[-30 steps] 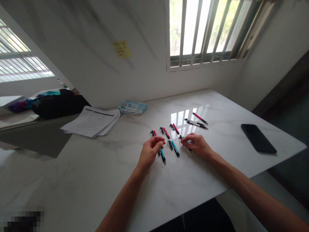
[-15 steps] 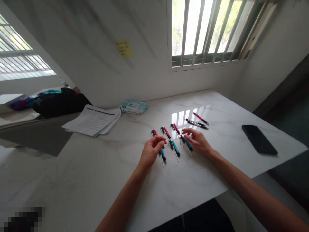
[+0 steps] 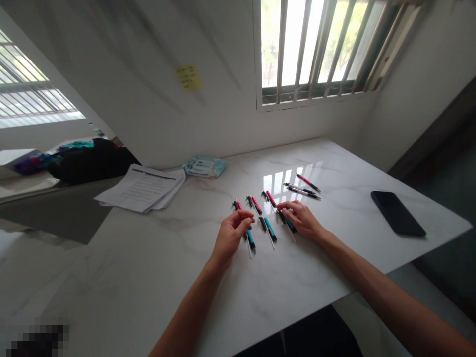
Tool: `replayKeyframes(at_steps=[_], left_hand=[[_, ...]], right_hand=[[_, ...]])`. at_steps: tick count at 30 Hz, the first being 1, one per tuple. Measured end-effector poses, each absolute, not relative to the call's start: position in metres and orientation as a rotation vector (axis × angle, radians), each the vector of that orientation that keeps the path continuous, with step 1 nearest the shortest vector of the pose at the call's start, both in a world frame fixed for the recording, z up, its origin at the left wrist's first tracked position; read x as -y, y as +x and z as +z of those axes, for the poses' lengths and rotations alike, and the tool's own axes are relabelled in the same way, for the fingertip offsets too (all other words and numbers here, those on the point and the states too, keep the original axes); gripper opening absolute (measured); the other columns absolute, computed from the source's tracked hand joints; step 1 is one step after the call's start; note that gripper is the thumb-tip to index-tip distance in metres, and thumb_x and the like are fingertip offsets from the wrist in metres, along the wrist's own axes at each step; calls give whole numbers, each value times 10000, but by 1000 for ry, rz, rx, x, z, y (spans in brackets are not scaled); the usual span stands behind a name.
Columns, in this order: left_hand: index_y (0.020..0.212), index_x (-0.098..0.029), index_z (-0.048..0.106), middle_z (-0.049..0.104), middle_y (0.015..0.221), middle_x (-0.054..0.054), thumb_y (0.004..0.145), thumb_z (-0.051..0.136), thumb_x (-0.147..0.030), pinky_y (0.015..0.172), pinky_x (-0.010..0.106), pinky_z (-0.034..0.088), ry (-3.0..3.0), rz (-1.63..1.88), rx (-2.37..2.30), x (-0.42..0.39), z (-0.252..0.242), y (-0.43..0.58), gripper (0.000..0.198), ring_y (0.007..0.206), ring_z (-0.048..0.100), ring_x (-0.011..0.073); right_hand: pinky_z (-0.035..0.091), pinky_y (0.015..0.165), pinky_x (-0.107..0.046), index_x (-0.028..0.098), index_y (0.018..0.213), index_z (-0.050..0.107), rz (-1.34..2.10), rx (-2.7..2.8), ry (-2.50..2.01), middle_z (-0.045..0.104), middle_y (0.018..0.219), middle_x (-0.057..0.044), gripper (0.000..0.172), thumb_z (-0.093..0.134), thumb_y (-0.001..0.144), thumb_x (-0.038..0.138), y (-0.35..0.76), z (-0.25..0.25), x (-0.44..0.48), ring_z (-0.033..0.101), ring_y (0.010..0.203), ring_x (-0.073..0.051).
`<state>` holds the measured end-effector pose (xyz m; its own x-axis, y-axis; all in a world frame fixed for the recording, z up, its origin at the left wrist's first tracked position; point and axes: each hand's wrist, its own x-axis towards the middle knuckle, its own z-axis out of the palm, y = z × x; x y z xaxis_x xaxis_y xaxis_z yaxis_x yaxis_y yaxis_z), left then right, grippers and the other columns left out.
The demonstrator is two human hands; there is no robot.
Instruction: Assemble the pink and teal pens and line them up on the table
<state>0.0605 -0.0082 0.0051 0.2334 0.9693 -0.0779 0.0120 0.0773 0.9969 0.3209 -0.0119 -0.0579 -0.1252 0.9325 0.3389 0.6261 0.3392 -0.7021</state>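
Observation:
Disassembled pens lie in two short rows on the table. The back row has red barrels (image 3: 256, 205), with black pen tops (image 3: 249, 201) beside them. In the front row are teal barrels (image 3: 270, 229), black tops and thin white refills (image 3: 272, 242). Over the leftmost pen parts hovers my left hand (image 3: 232, 237), thumb and fingertips pinched together; whatever is between them is too small to make out. My right hand (image 3: 303, 219) rests low over the rightmost teal set, its fingers extended by a black top and partly covering the teal barrel.
Several whole pens (image 3: 303, 191) lie behind my right hand. A black phone (image 3: 397, 213) is at the right. Stacked papers (image 3: 139, 188) and a wipes pack (image 3: 205, 166) sit at the back left. The white table (image 3: 316, 277) ends along its front and right edges.
My right hand has moved slightly left and down onto the rightmost teal parts, covering more of them. My left hand stays in nearly the same pose.

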Motion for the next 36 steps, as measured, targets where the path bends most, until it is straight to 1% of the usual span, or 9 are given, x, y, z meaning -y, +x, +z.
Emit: replayKeyframes(at_steps=[3, 6, 9, 16, 19, 26, 28, 31, 36], left_hand=[[902, -182, 731, 724, 862, 29, 760, 746, -338, 680, 265, 433, 1263, 972, -1073, 8, 5, 61, 211, 729, 597, 148], [905, -182, 729, 726, 871, 33, 762, 740, -335, 684, 268, 434, 1276, 967, -1067, 9, 6, 61, 209, 735, 594, 151], [913, -181, 725, 726, 879, 39, 767, 734, -335, 687, 272, 434, 1281, 965, -1067, 9, 6, 62, 213, 742, 590, 155], [920, -179, 724, 728, 880, 37, 773, 735, -336, 685, 269, 429, 1285, 961, -1071, 7, 3, 60, 215, 739, 586, 149], [916, -182, 725, 729, 875, 35, 769, 738, -335, 676, 266, 427, 1289, 959, -1066, 7, 3, 61, 212, 737, 587, 150], [913, -184, 727, 729, 876, 37, 768, 736, -348, 679, 268, 426, 1284, 959, -1075, 7, 4, 61, 219, 739, 595, 155], [912, -185, 727, 729, 879, 37, 764, 736, -349, 676, 267, 424, 1280, 958, -1078, 8, 4, 61, 221, 738, 596, 157], [913, -186, 728, 731, 876, 39, 764, 735, -346, 677, 270, 427, 1291, 960, -1074, 7, 3, 61, 219, 739, 597, 160], [923, -190, 729, 734, 883, 38, 778, 735, -347, 694, 271, 438, 1305, 949, -1076, 7, 2, 61, 215, 752, 602, 160]], right_hand=[[503, 985, -411, 267, 1166, 743, 453, 1853, -1338, 745, 1159, -65, 263, 519, 1040, 322, 321, -57, 13, 633, 1105, -253], [454, 1079, -477, 289, 1076, 779, 365, 1939, -1293, 673, 1327, -64, 280, 506, 1054, 349, 320, -55, 17, 561, 1238, -277], [441, 1104, -509, 306, 1040, 795, 322, 2043, -1280, 619, 1401, -62, 311, 489, 1062, 359, 318, -55, 20, 512, 1295, -294], [472, 1077, -483, 265, 1005, 778, 311, 2025, -1298, 653, 1311, -86, 321, 470, 1070, 324, 317, -56, 20, 544, 1239, -274], [466, 1084, -485, 281, 1044, 778, 314, 2069, -1283, 638, 1344, -76, 300, 487, 1066, 354, 316, -55, 20, 524, 1260, -278], [473, 1071, -480, 257, 955, 769, 315, 2032, -1286, 669, 1269, -85, 363, 435, 1082, 321, 316, -55, 19, 562, 1214, -266], [474, 1072, -474, 258, 989, 763, 324, 2014, -1287, 666, 1270, -88, 344, 439, 1081, 324, 317, -55, 19, 567, 1215, -264], [475, 1079, -474, 274, 1132, 739, 326, 1968, -1311, 648, 1301, -93, 295, 459, 1074, 346, 317, -58, 18, 563, 1240, -268], [471, 1096, -488, 291, 1277, 691, 310, 1957, -1360, 622, 1344, -99, 319, 465, 1068, 373, 317, -62, 15, 544, 1273, -282]])
